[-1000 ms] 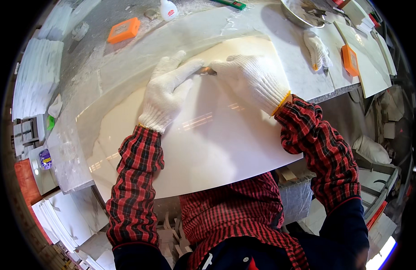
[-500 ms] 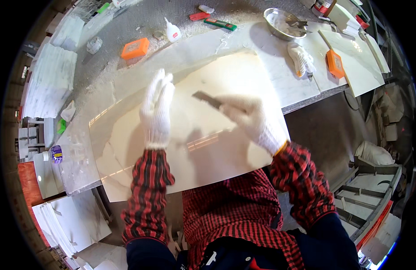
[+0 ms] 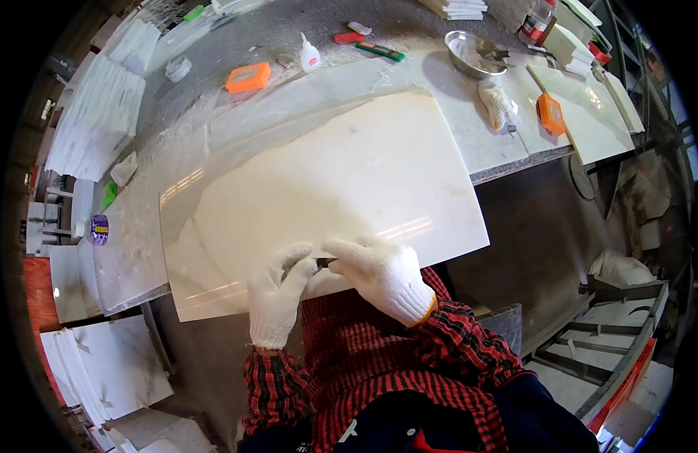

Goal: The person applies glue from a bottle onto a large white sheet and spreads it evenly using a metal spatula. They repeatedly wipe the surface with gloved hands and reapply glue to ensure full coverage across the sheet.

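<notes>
A large cream-white marble-look slab (image 3: pixel 326 181) with grey veining lies on the workbench, its near edge overhanging towards my body. At that near edge my two white-gloved hands meet. My right hand (image 3: pixel 387 278) is closed on a flat dark scraper blade (image 3: pixel 322 263), which shows only as a short dark piece between the hands. The fingers and thumb of my left hand (image 3: pixel 279 291) are bent around the blade's free end, seemingly pinching it. Most of the blade is hidden by the gloves.
Beyond the slab are an orange box (image 3: pixel 248 77), a white squeeze bottle (image 3: pixel 310 54), a green cutter-like tool (image 3: pixel 380 50) and a metal bowl (image 3: pixel 470 54). A crumpled white glove (image 3: pixel 498 106) and another orange box (image 3: pixel 550 115) lie right. Stacked slabs (image 3: pixel 100 106) stand left.
Both hands have drawn back from over the slab to its near edge and come together. The left hand, outstretched before, is now bent at the blade that the right hand still holds.
</notes>
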`<state>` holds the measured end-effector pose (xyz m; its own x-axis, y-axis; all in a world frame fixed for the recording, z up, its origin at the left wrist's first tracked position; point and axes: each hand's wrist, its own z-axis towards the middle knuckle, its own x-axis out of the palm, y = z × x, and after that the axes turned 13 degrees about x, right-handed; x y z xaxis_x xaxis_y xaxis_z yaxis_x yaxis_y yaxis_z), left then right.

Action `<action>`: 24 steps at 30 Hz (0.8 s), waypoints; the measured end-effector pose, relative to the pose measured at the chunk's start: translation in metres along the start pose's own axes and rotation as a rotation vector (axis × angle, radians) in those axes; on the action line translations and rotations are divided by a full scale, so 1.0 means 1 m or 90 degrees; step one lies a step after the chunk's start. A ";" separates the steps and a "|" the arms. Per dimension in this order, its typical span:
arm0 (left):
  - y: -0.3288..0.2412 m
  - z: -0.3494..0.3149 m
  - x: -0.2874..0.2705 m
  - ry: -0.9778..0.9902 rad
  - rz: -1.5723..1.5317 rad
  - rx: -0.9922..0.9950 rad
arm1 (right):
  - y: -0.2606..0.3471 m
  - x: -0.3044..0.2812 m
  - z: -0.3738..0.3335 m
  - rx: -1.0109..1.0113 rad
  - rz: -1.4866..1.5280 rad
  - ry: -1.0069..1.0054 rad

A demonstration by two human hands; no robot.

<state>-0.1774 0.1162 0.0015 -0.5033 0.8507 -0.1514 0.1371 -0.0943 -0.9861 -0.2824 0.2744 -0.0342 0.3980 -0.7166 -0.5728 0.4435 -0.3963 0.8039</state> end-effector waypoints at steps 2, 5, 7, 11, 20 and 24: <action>0.001 -0.011 -0.007 0.002 -0.016 -0.007 | -0.003 0.004 -0.002 -0.049 0.007 0.038; 0.008 -0.026 -0.024 0.014 -0.013 0.012 | -0.002 0.006 -0.002 -0.113 -0.007 0.090; 0.011 -0.035 -0.038 -0.006 0.139 0.027 | -0.001 0.003 0.001 -0.120 -0.087 0.123; 0.015 -0.051 -0.067 -0.178 0.203 0.047 | -0.031 -0.023 0.026 0.034 -0.029 -0.026; 0.025 -0.074 -0.116 -0.271 0.382 -0.073 | -0.073 -0.071 0.116 0.270 -0.037 -0.027; 0.028 -0.071 -0.114 -0.177 0.620 0.191 | -0.081 -0.068 0.140 0.202 -0.071 -0.021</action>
<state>-0.0555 0.0531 -0.0044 -0.4726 0.1940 -0.8597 0.3901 -0.8287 -0.4014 -0.4576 0.2750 -0.0379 0.3326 -0.6747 -0.6589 0.2089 -0.6286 0.7491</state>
